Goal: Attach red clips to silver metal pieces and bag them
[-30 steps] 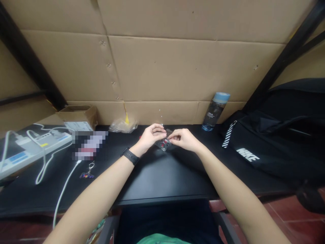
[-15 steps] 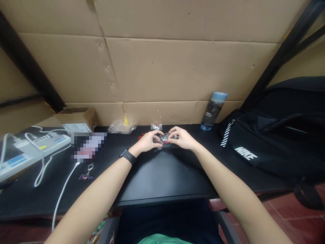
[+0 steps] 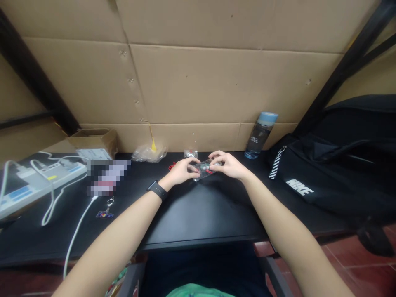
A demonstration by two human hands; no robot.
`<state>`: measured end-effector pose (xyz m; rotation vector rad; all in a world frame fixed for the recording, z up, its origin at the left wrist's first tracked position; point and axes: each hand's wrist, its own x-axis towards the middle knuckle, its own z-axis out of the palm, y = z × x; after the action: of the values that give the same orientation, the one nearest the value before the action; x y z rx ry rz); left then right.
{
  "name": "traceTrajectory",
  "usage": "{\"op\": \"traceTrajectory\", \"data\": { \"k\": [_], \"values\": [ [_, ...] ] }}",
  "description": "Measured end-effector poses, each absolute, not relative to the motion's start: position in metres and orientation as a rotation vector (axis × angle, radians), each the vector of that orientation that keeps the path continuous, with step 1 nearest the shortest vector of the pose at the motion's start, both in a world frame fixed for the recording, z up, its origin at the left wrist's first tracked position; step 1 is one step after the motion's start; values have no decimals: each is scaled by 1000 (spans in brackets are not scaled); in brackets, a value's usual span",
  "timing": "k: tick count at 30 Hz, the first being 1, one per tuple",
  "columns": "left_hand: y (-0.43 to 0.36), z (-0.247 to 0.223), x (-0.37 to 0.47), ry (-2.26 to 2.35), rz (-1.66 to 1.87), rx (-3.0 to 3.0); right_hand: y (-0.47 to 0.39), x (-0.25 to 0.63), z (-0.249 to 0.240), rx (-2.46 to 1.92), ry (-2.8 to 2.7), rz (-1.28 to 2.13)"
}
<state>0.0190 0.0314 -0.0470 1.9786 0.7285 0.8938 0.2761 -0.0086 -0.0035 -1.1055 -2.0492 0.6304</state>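
Towards the far side of the black desk, midway across, the left hand and right hand pinch opposite ends of a clear plastic packet. They have drawn slightly apart, leaving more packet and its red contents showing between them, seemingly better exposed for handling.

One head-worn camera looks forward and down at the black desk, fairly near
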Motion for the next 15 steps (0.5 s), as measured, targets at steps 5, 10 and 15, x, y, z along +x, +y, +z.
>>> {"op": "traceTrajectory", "data": {
  "k": [5, 10, 15],
  "values": [
    [31, -48, 20, 764, 852, 1957, -11, 271, -4, -1125, -2122, 591],
    [30, -47, 22, 719, 838, 1931, -9, 264, -9, -1229, -2075, 402],
    [31, -48, 26, 665, 834, 1951, -7, 262, -16, -1231, -2105, 368]
  ]
}}
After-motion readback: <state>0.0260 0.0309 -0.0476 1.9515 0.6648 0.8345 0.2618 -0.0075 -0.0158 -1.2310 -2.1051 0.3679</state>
